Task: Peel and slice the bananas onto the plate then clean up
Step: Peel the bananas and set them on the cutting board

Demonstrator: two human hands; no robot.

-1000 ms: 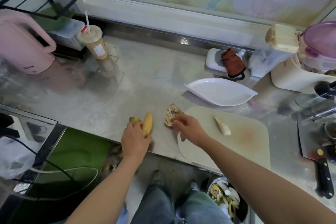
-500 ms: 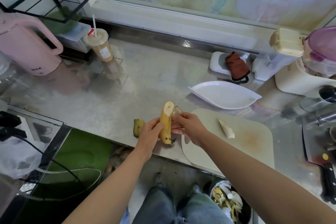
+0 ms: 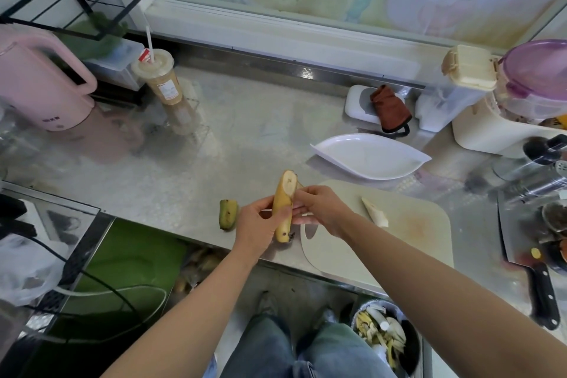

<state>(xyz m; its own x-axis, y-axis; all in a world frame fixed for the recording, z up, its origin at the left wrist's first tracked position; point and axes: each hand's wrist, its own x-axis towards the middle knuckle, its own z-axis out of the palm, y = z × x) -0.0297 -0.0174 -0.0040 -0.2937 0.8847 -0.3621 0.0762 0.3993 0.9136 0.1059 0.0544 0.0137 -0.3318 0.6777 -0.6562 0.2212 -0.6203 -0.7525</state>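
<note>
Two hands are holding the banana (image 3: 283, 198): left hand (image 3: 256, 225) gripping its middle, right hand (image 3: 320, 209) pinching by its far, cut end; pulling strips slowly downward looks wisest.

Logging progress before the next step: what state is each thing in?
Banana, cut-topped, skin mostly on, held up.
Left hand, gripping banana.
Right hand, pinching banana.
Stub, unpeeled, lying on counter.
Peeled piece, lying on board.
Plate, empty.
Knife, lying untouched.
Cup, lidded, upright.
</note>
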